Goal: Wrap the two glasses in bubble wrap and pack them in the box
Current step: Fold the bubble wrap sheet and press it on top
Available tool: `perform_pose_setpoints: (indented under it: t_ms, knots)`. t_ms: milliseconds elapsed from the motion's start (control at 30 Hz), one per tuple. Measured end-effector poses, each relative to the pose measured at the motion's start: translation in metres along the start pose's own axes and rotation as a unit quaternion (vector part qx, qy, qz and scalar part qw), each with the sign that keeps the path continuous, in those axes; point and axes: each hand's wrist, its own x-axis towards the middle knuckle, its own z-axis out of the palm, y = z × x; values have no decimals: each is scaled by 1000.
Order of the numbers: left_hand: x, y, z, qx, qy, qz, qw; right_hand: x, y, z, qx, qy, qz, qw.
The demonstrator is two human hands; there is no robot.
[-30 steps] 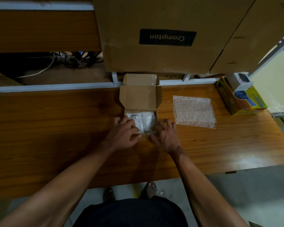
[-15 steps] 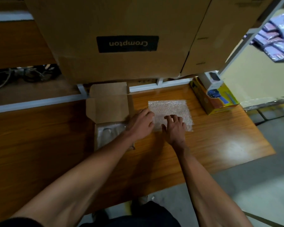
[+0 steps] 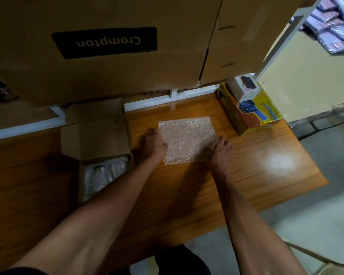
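Table (image 3: 246,175) is wood-grain with a glossy finish, you can see a light glare on it. The bubble wrap (image 3: 187,139) is clear plastic, bumpy all over. Small box (image 3: 95,135) is plain matt brown cardboard, same as the big cartons (image 3: 127,76) behind. Yellow box (image 3: 252,116) looks like shiny printed card.

Left hand (image 3: 155,144) and right hand (image 3: 220,150) grip the bubble wrap sheet (image 3: 187,139) on the counter (image 3: 246,167) (open box (image 3: 99,143) just left).
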Motion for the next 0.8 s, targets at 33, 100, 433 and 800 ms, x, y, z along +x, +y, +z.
perform_pose_setpoints:
  t_ms: [33, 100, 433, 800]
  knots:
    - [0, 1, 2, 1, -4, -6, 1000, 0, -1, -2, 15, 4, -1, 1000]
    - [-1, 3, 4, -7, -2, -17, 1000, -2, -1, -5, 59, 20, 1, 998]
    - [7, -9, 6, -59, 14, -31, 998, -7, 8, -13, 299, -1, 65, 952]
    - [7, -6, 6, -88, 12, 5, 996, 20, -11, -27, 327, 1, 70, 942]
